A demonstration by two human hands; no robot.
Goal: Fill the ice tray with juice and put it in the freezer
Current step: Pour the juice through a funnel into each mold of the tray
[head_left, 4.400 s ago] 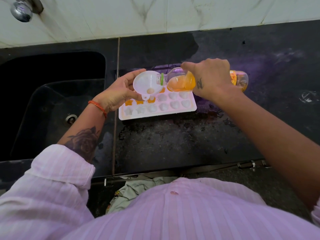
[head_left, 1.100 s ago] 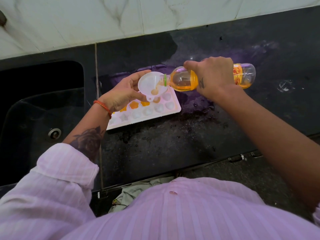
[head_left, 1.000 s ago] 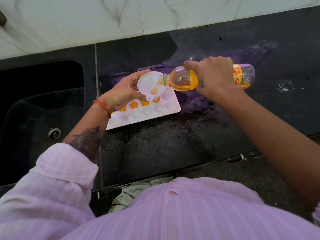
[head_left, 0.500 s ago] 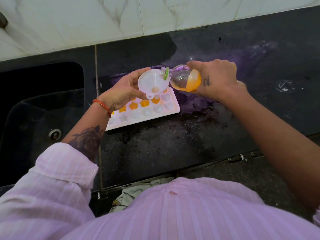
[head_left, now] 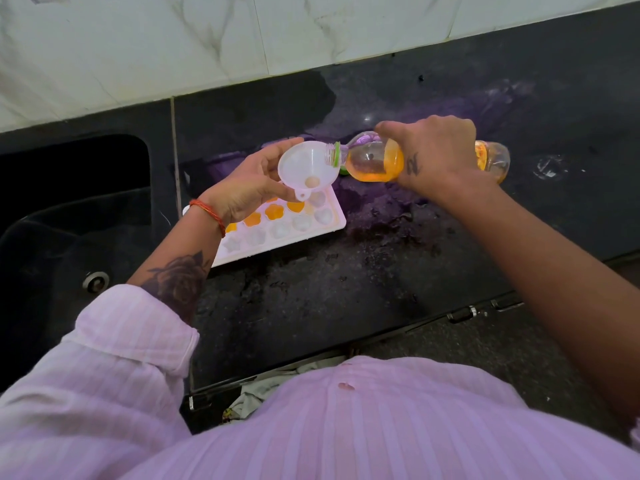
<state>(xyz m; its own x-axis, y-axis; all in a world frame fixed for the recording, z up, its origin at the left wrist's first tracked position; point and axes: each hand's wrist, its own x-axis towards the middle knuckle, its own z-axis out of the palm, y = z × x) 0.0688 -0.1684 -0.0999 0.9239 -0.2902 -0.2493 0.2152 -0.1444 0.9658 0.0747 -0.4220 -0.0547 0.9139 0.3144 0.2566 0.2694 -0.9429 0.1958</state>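
Ice tray (head_left: 313, 226): white, flat on black counter (head_left: 329, 289), just right of sink (head_left: 76, 216). Abt four cells in mid row orange w/ juice; near row pale, apparently unfilled; far row mostly hidden behind hand & funnel. Looks like thin plastic, light but prob. bendy; once full, shallow cells likely to slop, so best taken at both short ends, kept level, no twisting. Just above tray's far right part: white funnel (head_left: 308, 168), spout over a cell, pinched at rim by left hand (head_left: 249, 188). Right of tray, over counter: juice bottle (head_left: 377, 162), near horizontal, green-ringed neck at funnel's rim, clenched round its middle by right hand (head_left: 433, 157); roughly part full, smooth clear plastic, maybe slick if wet. No stream visible at neck. Purple-tinted wet patch on counter right of tray & behind it. Beyond tray: white marble-look wall (head_left: 207, 46). Freezer not in view.
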